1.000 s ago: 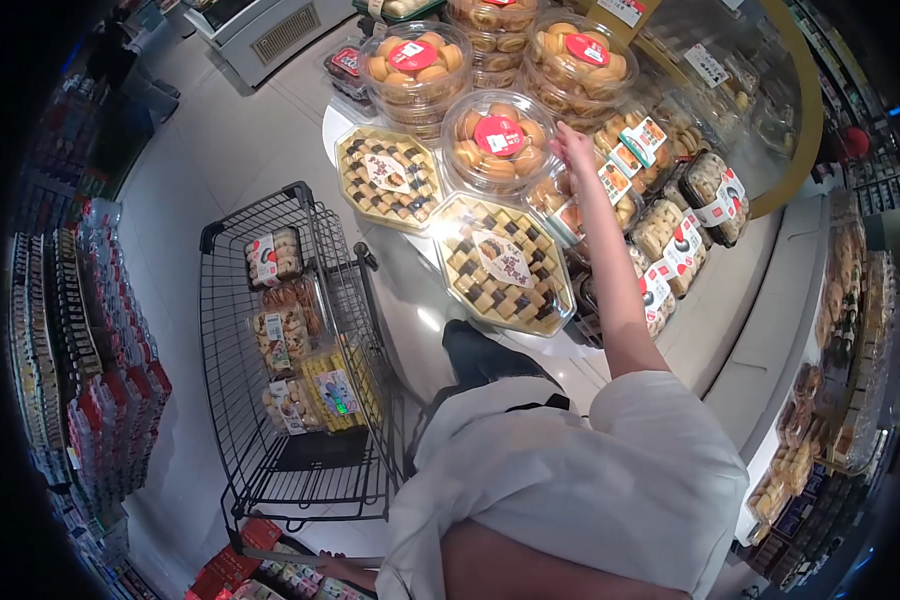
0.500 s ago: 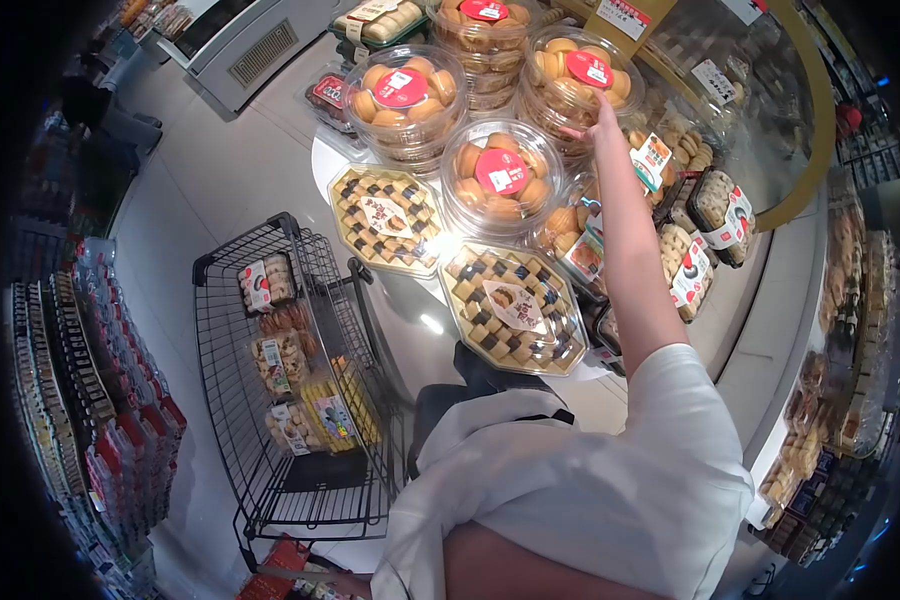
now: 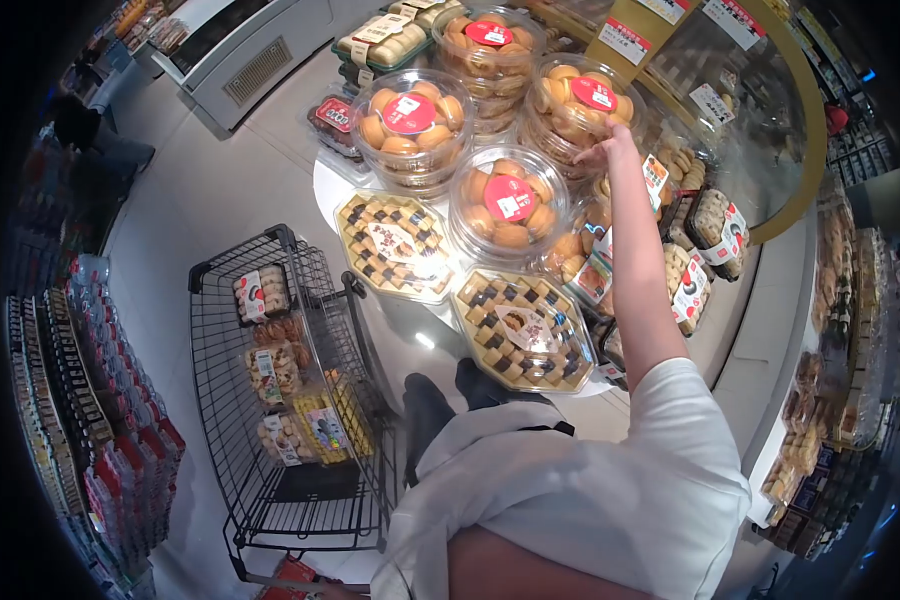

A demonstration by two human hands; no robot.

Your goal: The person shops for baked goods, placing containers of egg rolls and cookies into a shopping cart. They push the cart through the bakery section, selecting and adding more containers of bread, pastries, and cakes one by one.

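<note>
We reach w/ the right hand [image 3: 615, 145] up and away; the round tub of buns [image 3: 577, 103] sits just beyond the fingers [image 3: 598, 152], stacked upright on the table [image 3: 322, 185]. Fingers lightly curled, tips touching the tub's near wall, no closed grip yet. Left hand out of view, so right is the nearer.

Four round bun tubs [image 3: 511, 204], two octagonal biscuit trays [image 3: 523, 328], one cart [image 3: 288, 400]

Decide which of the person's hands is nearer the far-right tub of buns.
Right. The right hand touches the tub at its near side; the left hand is not in view.
</note>
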